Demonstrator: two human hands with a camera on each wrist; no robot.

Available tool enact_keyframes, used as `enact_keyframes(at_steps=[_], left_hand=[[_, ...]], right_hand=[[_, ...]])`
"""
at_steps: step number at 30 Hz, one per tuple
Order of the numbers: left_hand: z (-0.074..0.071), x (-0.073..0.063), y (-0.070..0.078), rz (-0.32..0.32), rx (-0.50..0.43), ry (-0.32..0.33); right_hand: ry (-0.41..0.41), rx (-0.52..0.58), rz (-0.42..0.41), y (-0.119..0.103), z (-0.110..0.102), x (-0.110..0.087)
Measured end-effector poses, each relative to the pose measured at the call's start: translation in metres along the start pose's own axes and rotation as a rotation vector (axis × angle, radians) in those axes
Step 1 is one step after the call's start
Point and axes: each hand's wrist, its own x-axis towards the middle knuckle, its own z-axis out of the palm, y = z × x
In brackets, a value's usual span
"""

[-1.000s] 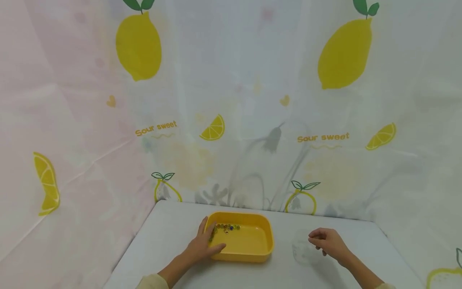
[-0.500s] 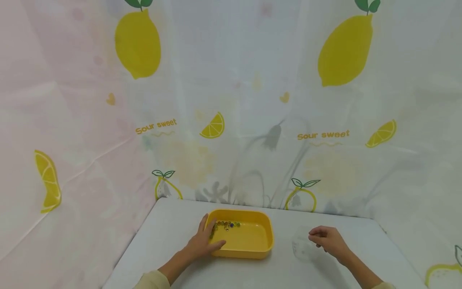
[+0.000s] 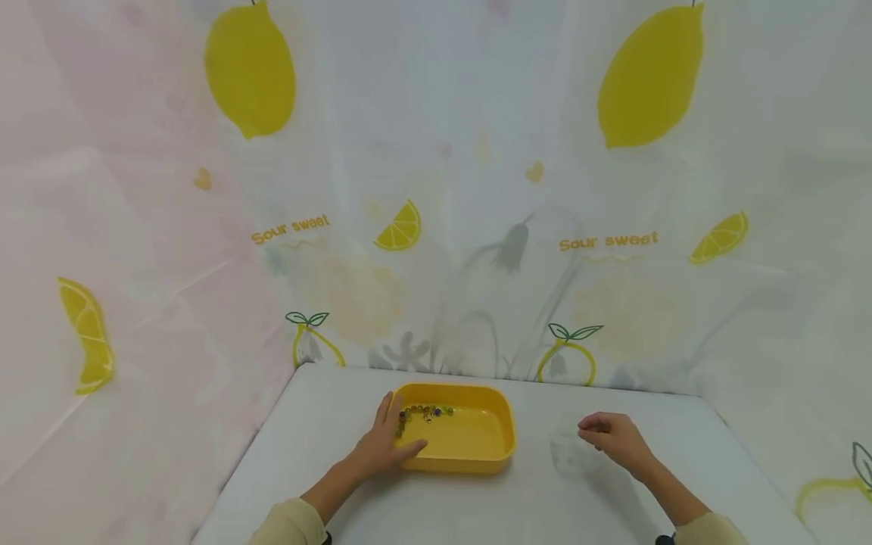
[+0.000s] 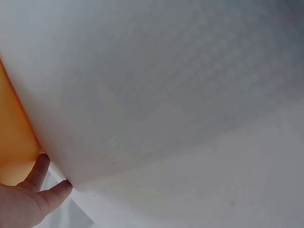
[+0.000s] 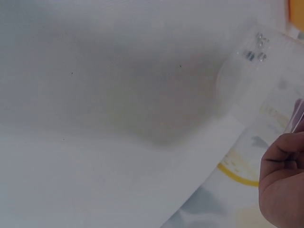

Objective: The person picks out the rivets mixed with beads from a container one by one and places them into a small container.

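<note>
My left hand (image 3: 381, 445) lies spread over the left end of a yellow rectangular tray (image 3: 490, 463), its thumb across the front rim. In the left wrist view, two straight fingertips touch the white surface beside the tray's wall (image 4: 12, 128). Several small coloured glass marbles (image 3: 425, 410) lie along the tray's left and far sides. To the right, my right hand (image 3: 616, 440) pinches the edge of a clear plastic container (image 3: 564, 454). Several small clear and dark marbles (image 5: 259, 50) show through it in the right wrist view. The exact pinch point is partly hidden by curled fingers.
A white tabletop (image 3: 470, 515) lies under everything. Behind it and at both sides hangs a pale curtain (image 3: 450, 189) printed with lemons. The gap between the tray and the clear container is narrow.
The whole scene has shifted upward in the head view as the head tilts down. Both hands keep nearly the same places at the tray and the clear container.
</note>
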Motion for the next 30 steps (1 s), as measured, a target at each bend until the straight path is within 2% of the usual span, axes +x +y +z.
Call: enact_keyframes(at_steps=[8, 17, 24, 30], left_hand=[[-0.0034, 0.0043, -0.0016, -0.004, 0.018, 0.015], [0.0025, 0.0049, -0.0044, -0.007, -0.014, 0.009], [0.0, 0.0083, -0.0018, -0.011, -0.017, 0.011], [0.0034, 0.0046, -0.0054, -0.026, -0.031, 0.001]], right_hand=[[0.029, -0.092, -0.063, -0.0025, 0.005, 0.0051], [0.039, -0.094, -0.014, -0.0002, 0.0047, 0.0017], [0.057, -0.107, -0.029, -0.002, 0.0041, 0.0044], [0.068, -0.117, -0.016, 0.0002, 0.0087, 0.0008]])
